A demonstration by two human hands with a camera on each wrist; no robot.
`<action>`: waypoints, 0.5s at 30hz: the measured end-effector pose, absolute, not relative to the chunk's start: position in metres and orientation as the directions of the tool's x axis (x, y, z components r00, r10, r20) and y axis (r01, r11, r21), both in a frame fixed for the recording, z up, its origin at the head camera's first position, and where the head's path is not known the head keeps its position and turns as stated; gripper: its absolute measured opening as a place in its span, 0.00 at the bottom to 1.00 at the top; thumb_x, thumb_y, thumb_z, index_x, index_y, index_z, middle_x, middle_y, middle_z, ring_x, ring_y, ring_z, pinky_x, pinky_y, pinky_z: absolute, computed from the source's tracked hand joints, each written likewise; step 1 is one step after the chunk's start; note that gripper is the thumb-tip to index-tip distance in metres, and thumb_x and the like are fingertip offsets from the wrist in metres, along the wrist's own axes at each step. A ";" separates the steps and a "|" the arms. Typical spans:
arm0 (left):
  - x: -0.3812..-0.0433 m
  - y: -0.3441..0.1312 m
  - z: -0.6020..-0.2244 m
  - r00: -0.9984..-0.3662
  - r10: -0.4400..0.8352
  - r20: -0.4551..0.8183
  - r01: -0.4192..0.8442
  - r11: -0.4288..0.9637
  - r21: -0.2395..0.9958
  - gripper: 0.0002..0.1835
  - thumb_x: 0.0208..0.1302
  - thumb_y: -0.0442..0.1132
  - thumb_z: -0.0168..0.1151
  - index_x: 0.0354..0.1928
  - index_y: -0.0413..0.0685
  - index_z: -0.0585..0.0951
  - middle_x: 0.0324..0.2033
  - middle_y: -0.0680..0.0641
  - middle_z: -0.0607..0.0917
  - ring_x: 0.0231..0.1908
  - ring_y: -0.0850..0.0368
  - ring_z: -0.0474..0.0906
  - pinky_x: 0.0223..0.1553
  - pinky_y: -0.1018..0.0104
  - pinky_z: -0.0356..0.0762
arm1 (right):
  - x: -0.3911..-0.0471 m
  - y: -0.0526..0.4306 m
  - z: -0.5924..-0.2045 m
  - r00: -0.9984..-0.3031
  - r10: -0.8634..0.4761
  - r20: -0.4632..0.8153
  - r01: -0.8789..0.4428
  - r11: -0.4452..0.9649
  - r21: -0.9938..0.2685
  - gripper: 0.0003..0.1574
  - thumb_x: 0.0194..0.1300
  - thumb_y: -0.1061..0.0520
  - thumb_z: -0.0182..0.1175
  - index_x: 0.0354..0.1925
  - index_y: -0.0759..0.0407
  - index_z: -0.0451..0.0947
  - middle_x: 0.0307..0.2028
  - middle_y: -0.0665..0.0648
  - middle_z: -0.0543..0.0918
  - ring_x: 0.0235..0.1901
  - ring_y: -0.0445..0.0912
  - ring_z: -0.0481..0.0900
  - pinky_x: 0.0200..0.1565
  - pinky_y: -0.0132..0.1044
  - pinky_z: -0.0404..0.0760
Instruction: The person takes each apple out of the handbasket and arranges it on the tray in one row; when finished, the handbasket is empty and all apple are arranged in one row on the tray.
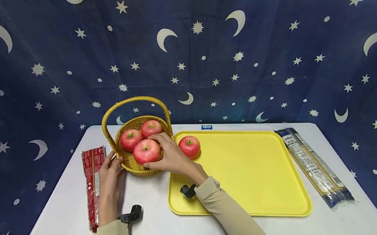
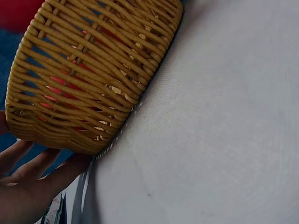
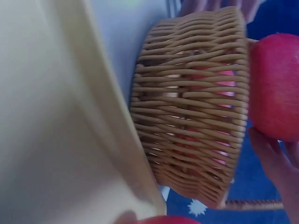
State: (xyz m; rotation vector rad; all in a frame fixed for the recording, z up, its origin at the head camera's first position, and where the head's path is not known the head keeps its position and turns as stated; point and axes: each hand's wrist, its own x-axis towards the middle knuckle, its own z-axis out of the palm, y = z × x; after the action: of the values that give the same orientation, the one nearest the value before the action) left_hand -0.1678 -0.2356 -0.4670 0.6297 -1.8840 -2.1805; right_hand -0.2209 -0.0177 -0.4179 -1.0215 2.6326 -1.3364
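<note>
In the head view, my right hand [image 1: 172, 156] grips a red apple [image 1: 146, 151] between thumb and fingers, over the near right part of a wicker basket [image 1: 141, 173]. The right wrist view shows that apple [image 3: 276, 88] at the basket's rim. Two more apples [image 1: 131, 140] [image 1: 151, 128] lie inside. My left hand [image 1: 108, 181] touches the basket's left side; in the left wrist view its extended fingers [image 2: 35, 165] rest against the woven wall [image 2: 88, 79]. Another apple [image 1: 189, 147] sits on the yellow tray [image 1: 242, 173], near its far left corner.
Left of the basket lies a red packet [image 1: 96, 188]. A long clear-and-blue packet [image 1: 312, 165] is right of the tray. One small blue wrapper [image 1: 206, 127] lies behind the tray. The basket's tall handle [image 1: 133, 99] arches overhead. A starry cloth [image 1: 202, 47] hangs behind the white table [image 1: 152, 228].
</note>
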 end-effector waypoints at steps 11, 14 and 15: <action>-0.169 -0.238 -0.464 -0.906 -0.373 -0.202 -0.149 -0.167 0.975 0.33 0.80 0.40 0.49 0.82 0.49 0.55 0.76 0.41 0.64 0.69 0.48 0.68 0.75 0.53 0.65 | -0.194 0.009 -0.417 -0.822 -0.483 0.301 -0.503 0.371 -0.781 0.49 0.51 0.50 0.80 0.67 0.54 0.69 0.61 0.54 0.74 0.60 0.47 0.74 0.64 0.45 0.79; -0.167 -0.239 -0.464 -0.901 -0.376 -0.217 -0.163 -0.171 0.972 0.33 0.80 0.41 0.49 0.82 0.51 0.55 0.76 0.42 0.64 0.66 0.52 0.70 0.69 0.62 0.70 | -0.191 0.018 -0.417 -0.847 -0.452 0.280 -0.458 0.352 -0.816 0.49 0.51 0.51 0.80 0.67 0.54 0.69 0.61 0.54 0.74 0.60 0.47 0.75 0.64 0.45 0.80; -0.167 -0.239 -0.465 -0.900 -0.375 -0.222 -0.166 -0.175 0.970 0.33 0.80 0.42 0.50 0.82 0.52 0.55 0.76 0.42 0.64 0.65 0.53 0.71 0.67 0.65 0.72 | -0.191 0.022 -0.417 -0.854 -0.443 0.274 -0.445 0.350 -0.824 0.49 0.51 0.51 0.80 0.67 0.54 0.69 0.61 0.54 0.74 0.60 0.48 0.75 0.63 0.46 0.80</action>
State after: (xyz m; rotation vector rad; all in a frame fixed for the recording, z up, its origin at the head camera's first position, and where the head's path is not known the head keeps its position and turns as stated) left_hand -0.1668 -0.2389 -0.4647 0.6376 -1.9197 -2.2155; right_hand -0.1909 0.0215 -0.4169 -0.8496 2.5833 -1.5787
